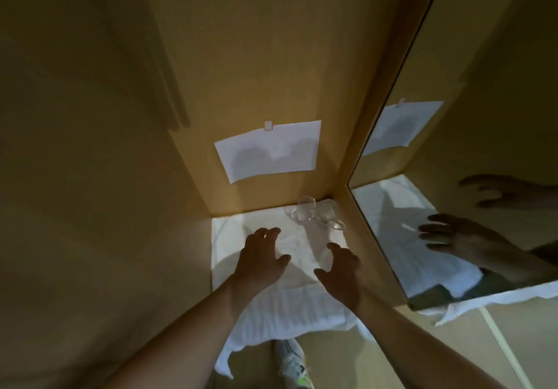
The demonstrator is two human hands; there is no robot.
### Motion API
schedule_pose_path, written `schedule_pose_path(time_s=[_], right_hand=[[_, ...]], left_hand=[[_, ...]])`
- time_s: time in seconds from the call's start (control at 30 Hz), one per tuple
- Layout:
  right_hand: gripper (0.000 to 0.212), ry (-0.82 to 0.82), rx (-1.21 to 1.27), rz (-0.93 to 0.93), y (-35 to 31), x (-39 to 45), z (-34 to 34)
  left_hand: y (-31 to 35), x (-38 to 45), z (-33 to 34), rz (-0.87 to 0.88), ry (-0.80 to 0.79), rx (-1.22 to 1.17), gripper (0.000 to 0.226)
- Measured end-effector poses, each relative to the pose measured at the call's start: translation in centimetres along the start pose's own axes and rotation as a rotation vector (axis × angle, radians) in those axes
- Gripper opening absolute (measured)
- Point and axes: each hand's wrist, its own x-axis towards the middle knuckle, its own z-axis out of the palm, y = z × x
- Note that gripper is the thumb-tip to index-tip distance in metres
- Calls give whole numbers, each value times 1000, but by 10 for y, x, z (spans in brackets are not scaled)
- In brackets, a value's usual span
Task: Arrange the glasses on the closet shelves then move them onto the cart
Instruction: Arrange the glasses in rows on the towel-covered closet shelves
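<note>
Two or three clear glasses [314, 212] stand bunched in the far right corner of a closet shelf covered by a white cloth [238, 237]; their exact number is hard to tell. My left hand [262, 254] hovers over the cloth with fingers spread and lightly bent, holding nothing, short of the glasses. My right hand [339, 271] reaches beside it, also spread and empty, just in front of the glasses. Neither hand touches a glass.
Wooden closet walls close in on the left [105, 177] and back. A white paper sheet [268, 150] is taped to the back wall. A mirror [453, 207] on the right reflects both hands. The cloth hangs over the shelf's front edge; a shoe [291, 358] shows below.
</note>
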Motion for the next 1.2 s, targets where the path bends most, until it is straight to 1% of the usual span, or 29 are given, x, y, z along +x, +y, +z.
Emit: schedule_pose_path(time_s=[0.17, 0.3, 0.43, 0.57, 0.73, 0.87, 0.9, 0.97, 1.0, 1.03, 1.07, 1.1, 1.13, 1.2], right_hand=[[69, 5, 65, 49, 10, 51, 1], [69, -21, 96, 150, 23, 99, 20], [72, -2, 223, 260, 37, 146, 45], [71, 47, 282, 338, 55, 200, 74], [84, 112, 325, 420, 83, 248, 121], [88, 190, 401, 459, 99, 283, 142], [90, 190, 391, 450, 100, 292, 143], [92, 143, 289, 415, 100, 304, 141], [92, 177, 264, 409, 96, 307, 138], [88, 141, 309, 405, 94, 309, 136], [81, 144, 253, 374, 99, 309, 140], [75, 162, 266, 386, 104, 310, 143], [71, 126, 315, 444, 102, 310, 141], [62, 104, 360, 488, 111, 309, 148]], left_hand=[[-3, 56, 10, -45, 7, -31, 68], [-9, 109, 28, -85, -12, -79, 69], [-14, 157, 61, -122, -49, -154, 71], [-31, 212, 105, -145, -24, -251, 73], [-52, 265, 161, -204, 9, -375, 80], [-58, 297, 190, -216, -6, -419, 96], [-60, 306, 193, -208, -14, -426, 101], [-64, 323, 199, -197, -47, -433, 112], [-66, 328, 203, -187, -65, -448, 117], [-69, 332, 207, -172, -74, -465, 121], [-70, 334, 212, -155, -67, -480, 120], [-70, 335, 216, -154, -60, -493, 115], [-67, 334, 219, -158, -51, -520, 107], [-63, 335, 222, -167, -3, -598, 92]])
